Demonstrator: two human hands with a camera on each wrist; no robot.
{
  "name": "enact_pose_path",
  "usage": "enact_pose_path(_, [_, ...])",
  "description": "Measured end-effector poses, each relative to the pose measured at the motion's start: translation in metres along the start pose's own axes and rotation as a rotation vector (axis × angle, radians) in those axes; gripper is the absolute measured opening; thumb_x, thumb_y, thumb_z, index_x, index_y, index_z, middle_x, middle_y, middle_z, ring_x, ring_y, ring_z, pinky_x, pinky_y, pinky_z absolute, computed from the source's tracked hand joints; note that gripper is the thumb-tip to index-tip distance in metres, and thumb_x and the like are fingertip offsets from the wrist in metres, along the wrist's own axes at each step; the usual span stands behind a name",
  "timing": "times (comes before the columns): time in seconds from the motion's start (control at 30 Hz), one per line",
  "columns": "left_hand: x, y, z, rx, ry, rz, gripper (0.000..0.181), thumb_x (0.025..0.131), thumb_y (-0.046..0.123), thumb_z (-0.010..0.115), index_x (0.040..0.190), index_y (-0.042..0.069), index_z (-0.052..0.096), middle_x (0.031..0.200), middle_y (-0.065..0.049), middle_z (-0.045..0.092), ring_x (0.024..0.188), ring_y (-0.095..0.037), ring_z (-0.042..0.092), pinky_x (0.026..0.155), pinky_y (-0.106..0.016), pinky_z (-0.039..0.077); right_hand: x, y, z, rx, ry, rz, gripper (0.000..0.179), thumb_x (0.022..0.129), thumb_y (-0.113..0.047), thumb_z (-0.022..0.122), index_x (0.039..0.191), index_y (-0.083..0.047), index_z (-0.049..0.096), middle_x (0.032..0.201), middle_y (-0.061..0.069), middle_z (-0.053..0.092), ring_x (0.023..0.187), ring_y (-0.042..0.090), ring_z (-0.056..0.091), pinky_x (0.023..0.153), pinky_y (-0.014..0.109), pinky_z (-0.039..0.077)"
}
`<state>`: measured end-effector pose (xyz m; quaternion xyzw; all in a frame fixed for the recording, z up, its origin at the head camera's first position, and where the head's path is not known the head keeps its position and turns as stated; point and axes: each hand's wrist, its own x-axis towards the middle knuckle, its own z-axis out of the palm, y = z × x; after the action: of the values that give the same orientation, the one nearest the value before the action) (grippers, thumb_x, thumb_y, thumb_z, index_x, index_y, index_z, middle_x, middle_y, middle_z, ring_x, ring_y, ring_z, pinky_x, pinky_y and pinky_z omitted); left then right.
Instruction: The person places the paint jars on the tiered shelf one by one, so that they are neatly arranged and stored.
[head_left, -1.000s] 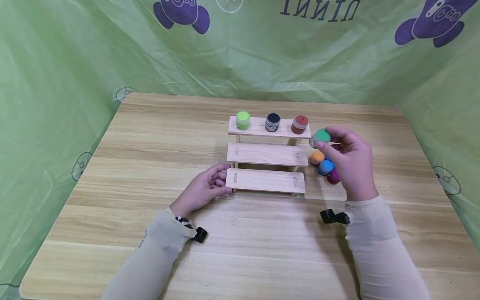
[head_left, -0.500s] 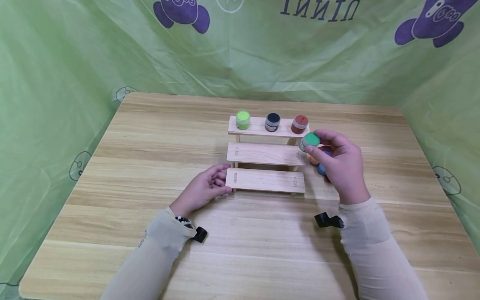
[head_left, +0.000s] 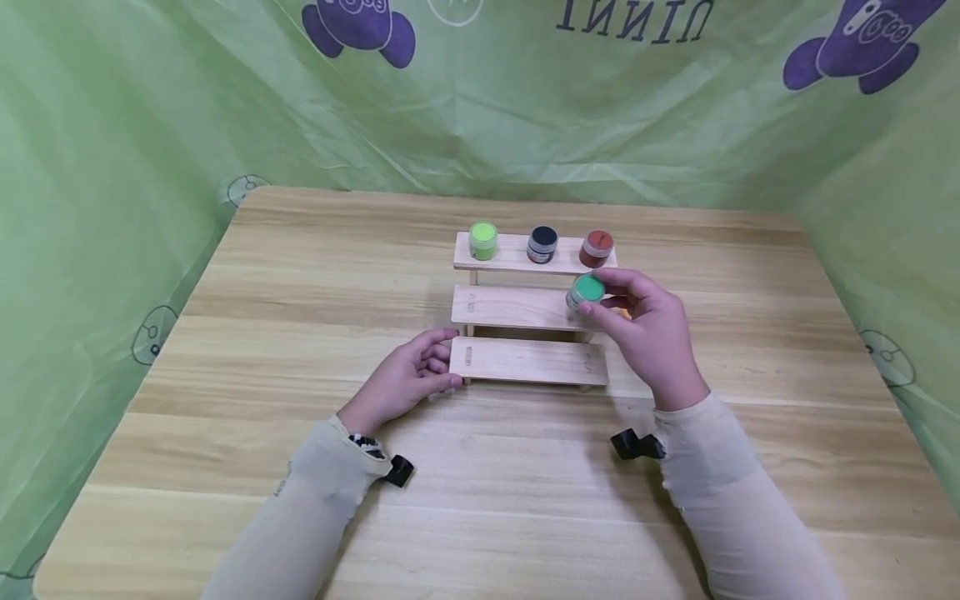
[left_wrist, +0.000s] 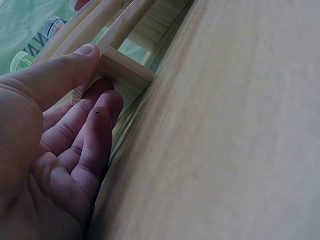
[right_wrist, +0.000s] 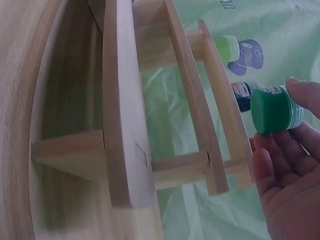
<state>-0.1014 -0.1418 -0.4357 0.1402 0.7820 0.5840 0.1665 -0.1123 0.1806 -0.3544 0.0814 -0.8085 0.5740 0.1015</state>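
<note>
My right hand [head_left: 647, 337] pinches a small green paint jar [head_left: 586, 292] between thumb and fingers. In the head view the jar overlaps the right end of the middle step of a three-step wooden display rack [head_left: 517, 307]; in the right wrist view its green body [right_wrist: 270, 111] shows in the air beside the steps. With thumb and fingers at its left end, my left hand [head_left: 401, 372] holds the lowest step [left_wrist: 125, 67]. On the top step stand a light green jar [head_left: 483, 240], a black jar [head_left: 542, 244] and a red-brown jar [head_left: 596, 248].
An orange jar [head_left: 622, 312] peeks out behind my right hand; the jars beside it are hidden. The rack stands on a wooden table [head_left: 300, 275], with green printed sheeting [head_left: 480, 125] hanging behind and at both sides.
My right hand has carried the green jar leftward from beside the rack to over the middle step, covering most of the loose jars. The left hand stays at the lowest step.
</note>
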Motion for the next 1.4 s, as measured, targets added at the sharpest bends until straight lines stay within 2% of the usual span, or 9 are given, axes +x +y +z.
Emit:
enact_pose_path(0.27, [-0.001, -0.001, 0.001, -0.01, -0.006, -0.004, 0.067, 0.087, 0.005, 0.078, 0.147, 0.006, 0.046, 0.112, -0.012, 0.064, 0.094, -0.022, 0.062, 0.078, -0.025, 0.056, 0.005, -0.003, 0.018, -0.011, -0.062, 0.004, 0.039, 0.088, -0.01, 0.079, 0.124, -0.003, 0.067, 0.113, 0.009, 0.069, 0.097, 0.014, 0.064, 0.088, 0.023, 0.054])
enact_pose_path(0.47, [-0.002, 0.0, 0.001, -0.02, -0.007, -0.005, 0.066, 0.088, 0.004, 0.078, 0.146, 0.006, 0.046, 0.112, -0.012, 0.065, 0.094, -0.022, 0.063, 0.078, -0.025, 0.056, 0.011, -0.006, 0.033, -0.029, -0.127, 0.039, 0.038, 0.089, -0.016, 0.079, 0.125, -0.007, 0.068, 0.116, 0.007, 0.068, 0.101, 0.016, 0.063, 0.093, 0.026, 0.054])
enact_pose_path(0.67, [-0.001, 0.001, 0.001, -0.019, -0.008, 0.003, 0.067, 0.087, 0.004, 0.078, 0.146, 0.004, 0.046, 0.113, -0.013, 0.065, 0.094, -0.022, 0.062, 0.079, -0.025, 0.055, 0.013, -0.009, 0.046, -0.02, -0.175, 0.058, 0.039, 0.088, -0.014, 0.079, 0.125, -0.007, 0.067, 0.116, 0.007, 0.067, 0.102, 0.018, 0.063, 0.088, 0.023, 0.055])
enact_pose_path(0.9, [-0.002, 0.001, 0.0, -0.015, -0.003, 0.002, 0.066, 0.087, 0.004, 0.077, 0.146, 0.003, 0.046, 0.11, -0.014, 0.063, 0.093, -0.021, 0.061, 0.076, -0.024, 0.055, 0.014, -0.012, 0.058, -0.052, -0.197, 0.053, 0.041, 0.088, -0.014, 0.079, 0.127, -0.009, 0.067, 0.116, 0.007, 0.068, 0.101, 0.019, 0.065, 0.086, 0.022, 0.055])
enact_pose_path(1.13, [-0.002, 0.002, 0.0, -0.01, -0.004, -0.001, 0.066, 0.087, 0.004, 0.078, 0.146, 0.004, 0.046, 0.111, -0.014, 0.064, 0.093, -0.021, 0.062, 0.077, -0.024, 0.055, 0.016, -0.011, 0.069, -0.011, -0.22, 0.033, 0.043, 0.088, -0.012, 0.079, 0.128, -0.004, 0.066, 0.115, 0.009, 0.069, 0.1, 0.02, 0.066, 0.086, 0.025, 0.056])
enact_pose_path(1.4, [-0.002, 0.003, 0.0, -0.01, -0.008, -0.003, 0.066, 0.088, 0.005, 0.077, 0.146, 0.004, 0.046, 0.112, -0.014, 0.064, 0.094, -0.021, 0.062, 0.079, -0.025, 0.056, 0.018, -0.012, 0.079, 0.004, -0.241, 0.034, 0.042, 0.088, -0.012, 0.079, 0.128, -0.006, 0.066, 0.112, 0.007, 0.069, 0.098, 0.019, 0.067, 0.088, 0.03, 0.057])
